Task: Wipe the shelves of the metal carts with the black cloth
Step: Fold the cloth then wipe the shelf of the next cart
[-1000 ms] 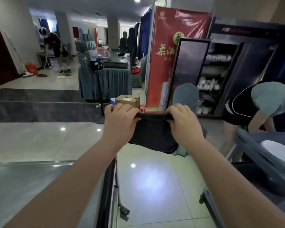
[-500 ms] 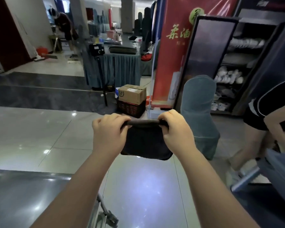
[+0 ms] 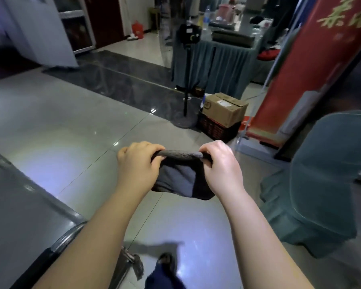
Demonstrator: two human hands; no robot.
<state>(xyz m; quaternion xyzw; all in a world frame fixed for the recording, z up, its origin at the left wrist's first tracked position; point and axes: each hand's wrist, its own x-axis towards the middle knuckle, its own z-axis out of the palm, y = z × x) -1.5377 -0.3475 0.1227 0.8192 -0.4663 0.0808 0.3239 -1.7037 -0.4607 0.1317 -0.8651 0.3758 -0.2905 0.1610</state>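
The black cloth [image 3: 180,176] hangs in the air between both hands, out in front of the person at about waist height, over the tiled floor [image 3: 75,147] and not touching any shelf. The left hand [image 3: 139,165] and the right hand [image 3: 221,163] are each closed on its bunched top edge, so the cloth is stretched into a short roll between the knuckles while the rest droops below as a folded pouch. Compared with a second ago the grip is unchanged, but the view has tipped down and swung left: the top shelf of a metal cart [image 3: 23,209], with its shiny rail and a black handle end, now fills the lower left corner just beside the left forearm, and a shoe [image 3: 165,261] shows below. I judge the person is turning toward that cart with the cloth ready, so wiping has not yet begun here.

The cloth looks dark, thick and soft, with a ribbed texture along the rolled edge and a greyer fold facing the camera; whether it is damp cannot be told.

Further off stand a covered chair [image 3: 321,184] to the right, a cardboard box [image 3: 223,109] on a dark crate, and a red banner [image 3: 321,59] behind them.
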